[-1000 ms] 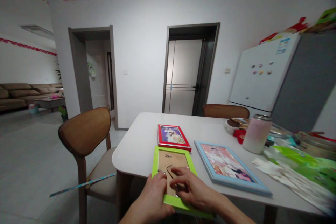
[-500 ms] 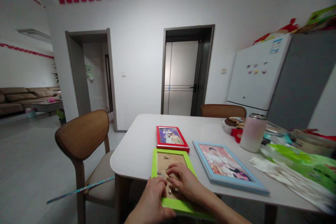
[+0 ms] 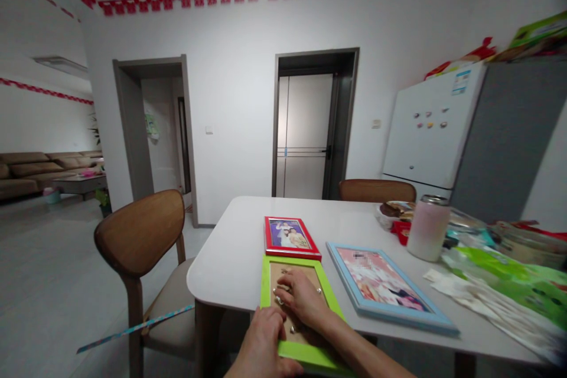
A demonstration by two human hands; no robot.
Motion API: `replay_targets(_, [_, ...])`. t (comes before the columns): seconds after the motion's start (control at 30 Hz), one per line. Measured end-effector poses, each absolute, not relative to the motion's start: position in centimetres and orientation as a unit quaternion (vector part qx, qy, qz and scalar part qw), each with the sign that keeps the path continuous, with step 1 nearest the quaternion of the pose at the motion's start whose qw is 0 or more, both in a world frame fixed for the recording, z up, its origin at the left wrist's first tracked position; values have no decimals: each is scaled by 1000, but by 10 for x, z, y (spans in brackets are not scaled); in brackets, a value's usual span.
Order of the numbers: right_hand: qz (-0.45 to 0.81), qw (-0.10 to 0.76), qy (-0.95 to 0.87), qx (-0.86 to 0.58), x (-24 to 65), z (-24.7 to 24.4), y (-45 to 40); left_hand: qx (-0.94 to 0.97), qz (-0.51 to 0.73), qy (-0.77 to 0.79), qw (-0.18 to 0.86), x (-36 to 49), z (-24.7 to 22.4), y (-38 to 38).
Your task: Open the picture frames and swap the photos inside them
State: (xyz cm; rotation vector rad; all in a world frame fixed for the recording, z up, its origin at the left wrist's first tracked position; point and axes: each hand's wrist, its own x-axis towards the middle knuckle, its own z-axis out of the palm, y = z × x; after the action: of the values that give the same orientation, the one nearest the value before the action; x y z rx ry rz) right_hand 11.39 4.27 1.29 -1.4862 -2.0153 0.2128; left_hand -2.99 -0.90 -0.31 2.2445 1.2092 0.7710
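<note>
A green frame lies back side up at the table's front edge, its brown backing board dotted with small metal clips. My left hand grips the frame's lower left side, thumb at the bottom edge. Over the board, my right hand has its fingers bent together at the upper left part; what they touch is too small to make out. A red photo frame lies just beyond the green one. To the right rests a light blue photo frame, face up.
On the right of the white table stand a pink and white bottle, white cloth gloves, a green package and food containers. Wooden chairs stand at the left and far side.
My right hand has moved up the backing board, away from its lower clips. The green frame has shifted slightly right, and my left hand has moved with it.
</note>
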Motion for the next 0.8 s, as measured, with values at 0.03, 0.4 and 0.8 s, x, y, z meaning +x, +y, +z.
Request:
replay_targets(0.03, [80, 312, -760, -565, 122, 15, 38, 818, 283, 442, 237, -29, -4, -9])
replay_targets(0.4, [37, 191, -758, -623, 160, 20, -9, 806, 310, 454, 219, -23, -7, -12])
replay_targets(0.8, [68, 252, -742, -617, 155, 42, -3, 709, 412, 455, 346, -22, -4, -7])
